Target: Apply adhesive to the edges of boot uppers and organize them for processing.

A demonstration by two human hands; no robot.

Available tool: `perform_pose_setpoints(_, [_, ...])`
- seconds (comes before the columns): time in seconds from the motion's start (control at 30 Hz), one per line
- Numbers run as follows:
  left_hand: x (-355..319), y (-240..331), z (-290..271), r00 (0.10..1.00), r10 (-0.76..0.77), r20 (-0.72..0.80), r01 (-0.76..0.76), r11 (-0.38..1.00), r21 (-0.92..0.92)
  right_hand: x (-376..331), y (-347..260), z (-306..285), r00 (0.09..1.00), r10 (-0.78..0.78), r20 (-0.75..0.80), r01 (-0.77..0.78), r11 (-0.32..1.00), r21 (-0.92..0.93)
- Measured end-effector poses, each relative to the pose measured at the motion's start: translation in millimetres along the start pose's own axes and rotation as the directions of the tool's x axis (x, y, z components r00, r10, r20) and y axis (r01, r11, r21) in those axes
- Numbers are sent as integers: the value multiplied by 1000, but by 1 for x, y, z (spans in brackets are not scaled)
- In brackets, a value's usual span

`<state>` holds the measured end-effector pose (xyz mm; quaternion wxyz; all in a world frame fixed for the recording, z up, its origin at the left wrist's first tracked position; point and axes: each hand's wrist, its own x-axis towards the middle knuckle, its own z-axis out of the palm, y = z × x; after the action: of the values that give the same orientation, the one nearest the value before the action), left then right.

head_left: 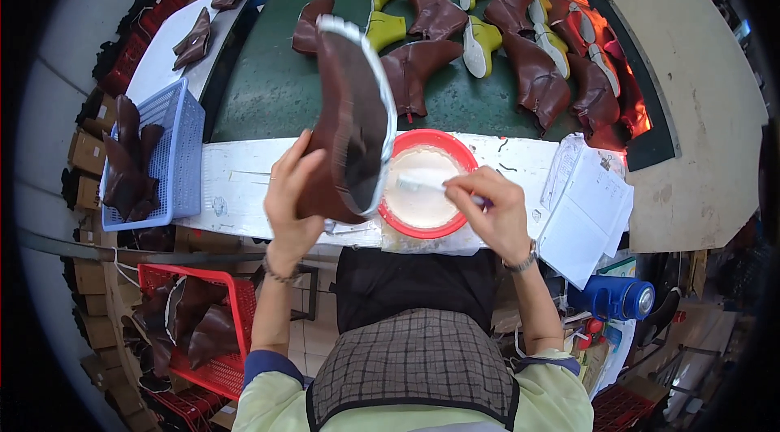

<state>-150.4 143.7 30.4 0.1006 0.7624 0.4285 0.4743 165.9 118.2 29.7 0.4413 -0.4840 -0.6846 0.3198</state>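
Observation:
My left hand (290, 192) grips a brown boot upper (345, 119) by its heel and holds it up with the white-edged sole side turned to the right. My right hand (491, 209) is closed on a brush (422, 183) whose bristled end lies over a red bowl (455, 152) of white glue. The bowl stands on the white bench edge (236, 180) right beside the boot.
Several brown boots on yellow-green lasts (479, 42) lie on a dark green belt (268, 91) beyond the bench. A blue basket (175, 152) of brown uppers stands at the left, a red crate (231, 302) below it. Papers (585, 213) and a blue jug (617, 298) are at the right.

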Motion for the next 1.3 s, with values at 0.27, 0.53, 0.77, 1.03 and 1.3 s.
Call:
perform_pose_setpoints(0.27, [-61, -44, -70, 669, -622, 408, 713, 381, -588, 25, 44, 0, 993, -80, 92, 122, 676, -727])
perform_pose_setpoints(0.53, [-108, -79, -50, 761, -509, 403, 501, 66, -863, 43, 9, -10, 963, -261, -61, 254, 961, -106])
perform_pose_setpoints(0.77, [-98, -77, -45, 807, -369, 462, 516, 60, -854, 38, 3, -8, 982, -142, -123, 144, 990, 3])
perform_pose_setpoints(1.03, [-79, -39, -21, 476, -436, 763, 778, -195, -597, 76, -11, -12, 925, -366, 98, 377, 915, -140])
perform_pose_setpoints(1.3, [-79, -37, 8, 361, -165, 918, 858, -327, -396, 116, -27, 12, 783, -540, 309, 592, 799, -103])
